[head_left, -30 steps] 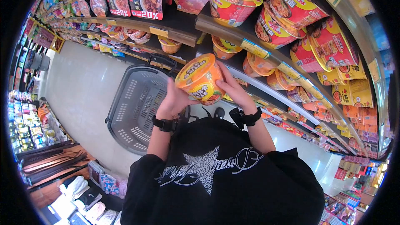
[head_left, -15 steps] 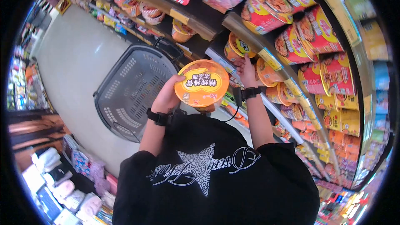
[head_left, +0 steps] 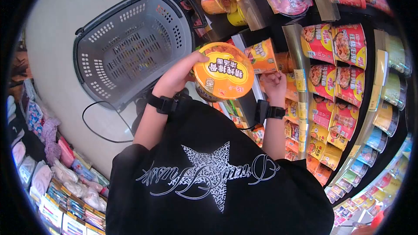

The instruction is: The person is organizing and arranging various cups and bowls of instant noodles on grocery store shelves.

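My left hand [head_left: 177, 75] is closed round the edge of an instant noodle bowl [head_left: 224, 72] with an orange and yellow lid. The lid faces up towards me, over the front of my black shirt. At the shelf, my right hand [head_left: 274, 86] pinches the edge of a second instant noodle tub [head_left: 262, 55], orange with a printed side. That tub lies tilted, its side showing, and its left end is partly covered by the first bowl.
A grey plastic shopping basket [head_left: 93, 67] stands on the pale floor [head_left: 52, 48] to my left. Shelves to the right hold red noodle tubs [head_left: 335, 43] and yellow packs [head_left: 326, 148]. A loop of black cable [head_left: 83, 119] hangs by the basket.
The view has shifted, and the basket looks nearer and larger. The tub at my right hand has tipped from lid showing to side showing. My left hand still holds its bowl.
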`<state>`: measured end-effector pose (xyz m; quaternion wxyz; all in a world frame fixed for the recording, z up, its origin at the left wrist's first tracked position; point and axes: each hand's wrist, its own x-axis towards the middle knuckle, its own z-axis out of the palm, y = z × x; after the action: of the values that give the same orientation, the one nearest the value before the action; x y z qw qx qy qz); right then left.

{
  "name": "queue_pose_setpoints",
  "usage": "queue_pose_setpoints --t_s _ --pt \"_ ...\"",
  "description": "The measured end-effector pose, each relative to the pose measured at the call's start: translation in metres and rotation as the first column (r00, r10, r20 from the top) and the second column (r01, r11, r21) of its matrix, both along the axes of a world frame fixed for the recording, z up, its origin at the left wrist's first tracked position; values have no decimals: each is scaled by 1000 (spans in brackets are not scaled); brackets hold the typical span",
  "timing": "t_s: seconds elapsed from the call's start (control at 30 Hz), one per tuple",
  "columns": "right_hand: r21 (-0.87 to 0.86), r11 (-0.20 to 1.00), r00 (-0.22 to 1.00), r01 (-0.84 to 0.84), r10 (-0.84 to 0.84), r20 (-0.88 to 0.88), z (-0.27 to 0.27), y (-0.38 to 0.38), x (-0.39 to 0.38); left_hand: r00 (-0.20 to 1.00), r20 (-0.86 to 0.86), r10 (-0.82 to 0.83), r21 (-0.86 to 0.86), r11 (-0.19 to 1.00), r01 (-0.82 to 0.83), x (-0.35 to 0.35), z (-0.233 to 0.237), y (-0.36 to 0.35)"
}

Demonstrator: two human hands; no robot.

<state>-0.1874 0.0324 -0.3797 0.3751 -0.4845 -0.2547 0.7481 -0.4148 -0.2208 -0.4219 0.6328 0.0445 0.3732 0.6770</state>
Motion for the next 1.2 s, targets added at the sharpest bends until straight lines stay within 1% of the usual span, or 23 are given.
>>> queue_pose_setpoints --t_s 0.07,0.1,0.13,0.23,0.27,0.33,0.37,0.4,0.43,0.47,0.5,0.53,0.57,0.63,0.67,0.73,0.77,0.8,0.87,0.97,1.07,1.17,1.2 --pt "-215 970 984 113 -139 -109 5 6 -5 999 -36 -15 -30 999 14 -4 -7 0" --pt "-326 932 963 160 -219 -154 6 10 -7 999 -35 -7 -52 999 6 -4 -7 0" --pt "-384 914 945 130 -231 -230 1 19 -4 999 -36 -2 -77 997 -1 -6 -6 -1" --pt "-471 872 881 131 -321 -348 -18 49 8 999 -47 -6 -109 994 1 -5 -7 -3" --pt "-454 885 870 100 -299 -391 -23 50 13 999 -51 -14 -113 994 8 -4 -7 -3" --pt "-305 915 932 265 -324 -161 -30 65 7 998 -56 -21 -106 994 15 -2 -7 -4" --pt "-214 920 938 328 -345 -43 -33 71 5 998 -59 -25 -103 995 18 -1 -7 -4" --pt "-204 930 943 305 -325 -72 -34 73 9 998 -62 -28 -109 994 21 -1 -7 -4" --pt "-49 974 975 220 -219 31 -32 68 5 997 -64 -32 -115 993 24 0 -7 -4" --pt "96 989 981 110 -123 150 -29 61 -3 997 -66 -36 -119 993 28 0 -7 -4" --pt "224 974 959 -20 -45 279 -27 54 -10 996 -68 -54 -113 993 46 1 -9 -4" --pt "323 932 899 -163 6 438 -25 49 -14 995 -69 -73 -106 992 66 2 -12 -4" --pt "354 909 835 -221 -11 550 -24 43 -21 993 -71 -92 -98 992 85 3 -13 -3" --pt "389 854 670 -345 -66 739 -20 33 -35 996 -53 -78 -89 993 73 4 -14 -2" --pt "387 850 609 -358 -102 786 -19 33 -39 997 -44 -67 -86 994 63 5 -14 -2" --pt "511 678 512 -529 -226 829 -43 68 -18 998 -38 -57 -92 994 53 6 -17 -1" --pt "546 574 468 -610 -294 833 -46 72 -16 998 -35 -52 -96 994 48 6 -18 -2" --pt "550 483 409 -681 -373 833 -48 76 -12 998 -38 -50 -97 994 46 6 -16 -3" --pt "513 293 308 -807 -533 788 -27 61 -24 998 -45 -45 -98 994 40 6 -12 -4" --pt "467 333 398 -819 -256 881 1 38 -49 997 -53 -55 -97 994 50 5 -14 -4" --pt "413 332 360 -848 -212 909 -18 59 -41 997 -53 -58 -107 993 52 4 -10 -6" --pt "363 362 349 -859 -106 931 -14 70 -38 998 -43 -47 -107 993 43 3 -10 -6" --pt "350 357 337 -866 -102 936 -14 72 -37 998 -40 -42 -95 995 38 3 -10 -6"
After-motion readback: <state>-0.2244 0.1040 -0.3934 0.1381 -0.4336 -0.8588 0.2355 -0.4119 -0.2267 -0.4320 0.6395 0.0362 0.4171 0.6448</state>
